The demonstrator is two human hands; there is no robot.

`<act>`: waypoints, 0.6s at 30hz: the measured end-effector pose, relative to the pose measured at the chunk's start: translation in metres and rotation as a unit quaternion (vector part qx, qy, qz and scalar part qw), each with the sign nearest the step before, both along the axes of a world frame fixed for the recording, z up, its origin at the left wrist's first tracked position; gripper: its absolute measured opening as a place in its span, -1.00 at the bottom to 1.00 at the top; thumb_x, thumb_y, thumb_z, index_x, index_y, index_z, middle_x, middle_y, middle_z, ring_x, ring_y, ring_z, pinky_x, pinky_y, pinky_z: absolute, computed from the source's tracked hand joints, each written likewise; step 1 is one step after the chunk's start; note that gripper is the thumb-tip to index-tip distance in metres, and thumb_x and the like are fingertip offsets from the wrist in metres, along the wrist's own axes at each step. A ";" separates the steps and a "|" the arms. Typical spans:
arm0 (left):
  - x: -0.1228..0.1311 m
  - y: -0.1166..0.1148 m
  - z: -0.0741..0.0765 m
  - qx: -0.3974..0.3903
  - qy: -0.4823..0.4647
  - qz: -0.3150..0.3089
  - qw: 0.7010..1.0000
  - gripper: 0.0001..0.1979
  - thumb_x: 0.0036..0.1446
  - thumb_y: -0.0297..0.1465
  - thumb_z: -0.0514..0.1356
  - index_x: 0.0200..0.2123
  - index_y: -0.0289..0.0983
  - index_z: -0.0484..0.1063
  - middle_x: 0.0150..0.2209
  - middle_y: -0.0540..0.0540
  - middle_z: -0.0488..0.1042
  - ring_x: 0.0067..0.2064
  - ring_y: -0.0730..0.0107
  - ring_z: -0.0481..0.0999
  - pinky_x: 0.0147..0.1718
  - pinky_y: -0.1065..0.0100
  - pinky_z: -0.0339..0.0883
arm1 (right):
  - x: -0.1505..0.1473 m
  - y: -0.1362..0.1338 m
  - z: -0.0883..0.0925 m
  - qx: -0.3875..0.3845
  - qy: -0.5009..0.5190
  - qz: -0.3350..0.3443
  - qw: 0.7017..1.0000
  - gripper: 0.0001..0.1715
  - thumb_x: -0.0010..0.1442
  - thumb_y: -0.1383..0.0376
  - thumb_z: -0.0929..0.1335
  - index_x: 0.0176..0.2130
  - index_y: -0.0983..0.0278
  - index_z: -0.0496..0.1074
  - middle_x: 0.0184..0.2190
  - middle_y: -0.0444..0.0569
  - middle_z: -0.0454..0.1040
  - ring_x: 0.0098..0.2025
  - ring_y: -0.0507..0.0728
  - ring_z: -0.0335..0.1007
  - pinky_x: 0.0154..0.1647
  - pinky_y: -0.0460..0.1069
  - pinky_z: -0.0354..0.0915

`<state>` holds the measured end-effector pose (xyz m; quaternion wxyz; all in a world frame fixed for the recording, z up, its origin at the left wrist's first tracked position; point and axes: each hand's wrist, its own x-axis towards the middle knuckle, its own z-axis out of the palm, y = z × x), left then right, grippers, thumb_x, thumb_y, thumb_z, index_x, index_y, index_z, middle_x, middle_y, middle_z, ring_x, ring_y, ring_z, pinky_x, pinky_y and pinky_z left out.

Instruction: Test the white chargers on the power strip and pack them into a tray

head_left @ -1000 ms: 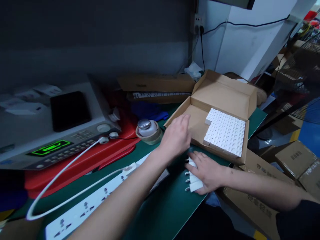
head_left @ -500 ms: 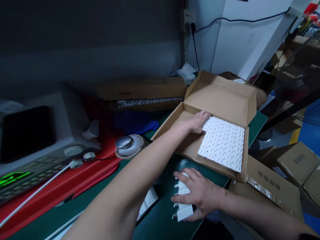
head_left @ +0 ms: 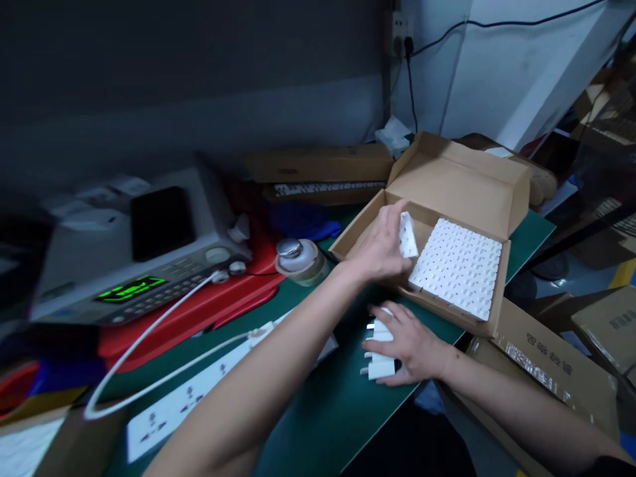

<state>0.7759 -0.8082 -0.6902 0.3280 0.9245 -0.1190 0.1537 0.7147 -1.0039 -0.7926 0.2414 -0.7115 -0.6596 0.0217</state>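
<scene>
My left hand (head_left: 382, 245) is closed around a small white block group (head_left: 407, 235), held raised over the left part of an open cardboard box (head_left: 503, 281). The group's dotted face points right. In the box's right side lies a packed square of white pieces (head_left: 460, 268) with bumpy tops. Lower down, my right hand (head_left: 410, 344) grips a row of white plug adapters (head_left: 381, 350) on the green tabletop (head_left: 328, 411). Their metal prongs point left, and the fingers cover part of the row.
A white power strip (head_left: 173, 404) lies under my left forearm. Left stands a grey instrument (head_left: 199, 268) with a green display and white cable. A pump bottle (head_left: 301, 258), a blue cloth (head_left: 303, 220) and a long carton (head_left: 318, 162) sit behind. Cartons (head_left: 541, 371) stand right of the table.
My left hand has lifted the small white block group out of its place beside the packed square and moved left with it. My right hand keeps its grip; the view has swung left.
</scene>
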 end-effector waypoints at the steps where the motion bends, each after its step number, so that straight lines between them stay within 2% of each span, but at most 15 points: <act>1: -0.034 0.002 0.008 -0.022 -0.031 0.001 0.999 0.15 -0.21 -0.40 0.33 0.42 -0.28 -0.18 0.28 -0.37 0.12 0.26 -0.14 0.29 0.24 -0.09 0.27 | 0.000 -0.001 0.000 0.005 -0.003 -0.008 1.000 -0.22 0.13 -0.11 0.47 0.24 0.10 0.39 0.41 0.26 0.04 0.39 0.53 -0.04 0.28 0.43 0.15; 4: -0.155 0.009 0.025 -0.030 -0.035 0.058 0.997 0.10 -0.07 -0.32 0.30 0.46 -0.18 -0.23 0.33 -0.34 0.13 0.28 -0.12 0.30 0.24 -0.09 0.30 | -0.002 -0.002 0.002 0.012 -0.016 -0.027 0.999 -0.24 0.12 -0.04 0.49 0.24 0.12 0.41 0.41 0.23 0.04 0.39 0.54 -0.03 0.27 0.44 0.18; 6: -0.238 0.012 0.026 0.026 0.013 0.163 0.986 0.00 0.03 -0.28 0.26 0.46 -0.15 -0.19 0.31 -0.31 0.20 0.25 -0.13 0.36 0.20 -0.11 0.35 | -0.003 -0.002 0.007 0.003 -0.031 -0.035 0.999 -0.29 0.15 0.01 0.48 0.23 0.15 0.41 0.47 0.24 -0.09 0.40 0.57 -0.05 0.27 0.46 0.19; 8: -0.316 0.016 0.016 0.094 0.073 0.290 0.950 -0.07 0.07 -0.21 0.23 0.45 -0.13 -0.10 0.27 -0.30 0.27 0.21 -0.17 0.41 0.12 -0.11 0.42 | -0.004 -0.003 0.012 -0.018 -0.046 -0.034 0.998 -0.30 0.19 0.04 0.47 0.25 0.15 0.39 0.51 0.22 -0.21 0.42 0.59 -0.08 0.28 0.47 0.19; 11: -0.406 0.024 -0.017 0.196 0.169 0.445 0.857 -0.12 0.05 -0.14 0.21 0.41 -0.20 0.05 0.16 -0.35 0.37 0.08 -0.25 0.50 -0.03 -0.13 0.48 | 0.000 -0.003 0.018 -0.061 -0.068 -0.011 0.996 -0.24 0.23 0.02 0.44 0.32 0.17 0.32 0.52 0.23 -0.26 0.45 0.61 -0.13 0.30 0.49 0.18; 12: -0.427 0.026 -0.032 0.221 0.200 0.473 0.829 -0.13 0.06 -0.13 0.20 0.41 -0.27 0.07 0.12 -0.38 0.40 0.06 -0.28 0.51 -0.04 -0.15 0.47 | 0.002 -0.003 0.020 -0.071 -0.077 0.001 0.994 -0.24 0.25 0.02 0.43 0.34 0.18 0.30 0.53 0.23 -0.26 0.45 0.61 -0.13 0.30 0.49 0.18; 14: -0.454 0.031 -0.060 0.249 0.226 0.506 0.794 -0.13 0.12 -0.11 0.17 0.39 -0.43 0.07 0.12 -0.49 0.41 0.08 -0.35 0.48 0.00 -0.19 0.43 | 0.007 -0.001 0.025 -0.074 -0.092 0.021 0.993 -0.29 0.28 0.03 0.40 0.32 0.19 0.32 0.52 0.22 -0.21 0.44 0.60 -0.08 0.28 0.49 0.21; 16: -0.463 0.034 -0.083 0.253 0.196 0.532 0.784 -0.19 0.20 -0.11 0.14 0.38 -0.48 0.09 0.23 -0.58 0.32 0.16 -0.39 0.42 0.08 -0.21 0.36 | 0.012 0.004 0.033 -0.044 -0.100 0.036 0.993 -0.35 0.28 0.07 0.41 0.29 0.15 0.34 0.51 0.17 -0.10 0.42 0.57 0.01 0.28 0.47 0.24; 18: -0.462 0.033 -0.096 0.240 0.133 0.549 0.789 -0.27 0.26 -0.14 0.15 0.38 -0.40 0.13 0.34 -0.54 0.21 0.23 -0.34 0.37 0.14 -0.17 0.32 | 0.011 0.010 0.043 0.010 -0.099 0.038 0.994 -0.31 0.24 0.10 0.45 0.31 0.07 0.31 0.49 0.10 -0.01 0.39 0.52 0.09 0.29 0.45 0.25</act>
